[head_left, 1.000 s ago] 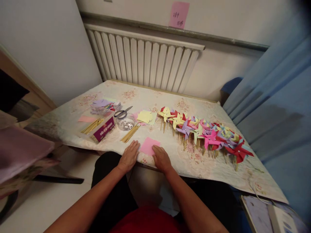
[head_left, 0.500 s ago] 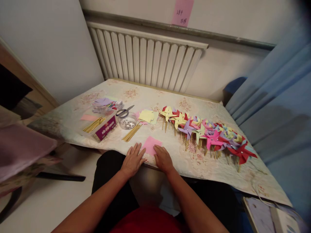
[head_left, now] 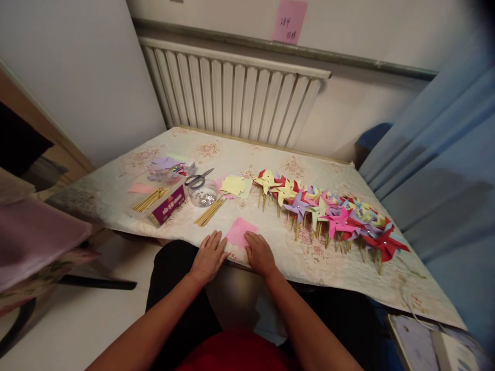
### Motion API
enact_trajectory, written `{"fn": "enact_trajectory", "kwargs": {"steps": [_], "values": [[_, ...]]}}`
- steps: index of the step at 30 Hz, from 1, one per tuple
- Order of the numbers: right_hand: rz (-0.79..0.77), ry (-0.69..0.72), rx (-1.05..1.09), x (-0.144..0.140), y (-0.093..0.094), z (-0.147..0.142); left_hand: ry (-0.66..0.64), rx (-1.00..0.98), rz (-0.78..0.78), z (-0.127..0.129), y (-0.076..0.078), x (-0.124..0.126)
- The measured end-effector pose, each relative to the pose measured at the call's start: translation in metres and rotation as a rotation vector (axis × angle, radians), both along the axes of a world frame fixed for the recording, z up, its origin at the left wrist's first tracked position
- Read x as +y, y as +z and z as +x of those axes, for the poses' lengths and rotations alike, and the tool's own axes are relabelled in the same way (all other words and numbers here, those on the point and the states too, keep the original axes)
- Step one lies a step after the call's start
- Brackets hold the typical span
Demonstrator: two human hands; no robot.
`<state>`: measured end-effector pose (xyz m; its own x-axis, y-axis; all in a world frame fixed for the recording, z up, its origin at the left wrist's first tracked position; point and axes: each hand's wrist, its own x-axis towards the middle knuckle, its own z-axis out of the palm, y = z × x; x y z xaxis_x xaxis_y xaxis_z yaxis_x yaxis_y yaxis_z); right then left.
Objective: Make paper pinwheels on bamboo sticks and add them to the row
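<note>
A square sheet of pink paper [head_left: 238, 231] lies flat near the table's front edge. My right hand [head_left: 260, 252] rests with its fingertips on the sheet's lower right corner, fingers lying loosely on the table. To the left of the paper my left hand [head_left: 210, 257] lies flat on the tablecloth, fingers spread and stretched out, holding nothing. Just beyond the left hand are loose wooden sticks [head_left: 210, 212] in a small bundle. A stack of paper squares [head_left: 233, 185], yellow on top, sits behind the pink sheet.
Several finished paper pinwheels [head_left: 340, 220] stand on sticks at the right. A purple-sided box [head_left: 169, 205] of sticks, a clear round dish [head_left: 201, 195] of shiny fasteners and scissors [head_left: 198, 179] are at the left. A radiator [head_left: 232, 93] runs along the wall behind.
My left hand has shifted slightly left and away from the pink paper's edge. My right hand and the paper stay almost where they were.
</note>
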<state>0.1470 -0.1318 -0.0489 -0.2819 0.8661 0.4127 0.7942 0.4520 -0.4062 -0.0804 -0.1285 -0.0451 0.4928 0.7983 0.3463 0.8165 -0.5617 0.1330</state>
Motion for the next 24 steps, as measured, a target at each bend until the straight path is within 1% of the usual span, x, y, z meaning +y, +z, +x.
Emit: {"fn": "enact_trajectory", "kwargs": {"steps": [5, 9, 13, 17, 24], "values": [[-0.011, -0.005, 0.010, 0.000, 0.001, 0.000, 0.032, -0.023, 0.035, 0.004, 0.004, 0.001], [-0.005, -0.005, 0.003, -0.001, 0.000, -0.001, 0.010, 0.006, 0.029, 0.012, 0.007, 0.006], [0.008, -0.004, -0.005, -0.001, 0.001, -0.001, 0.006, 0.055, -0.026, 0.016, 0.004, 0.010], [0.007, -0.003, -0.004, -0.001, 0.003, -0.001, 0.011, 0.075, -0.043, 0.014, 0.000, 0.009], [0.020, -0.008, 0.004, -0.003, 0.005, -0.002, 0.008, 0.031, -0.035, 0.011, -0.001, 0.007]]}}
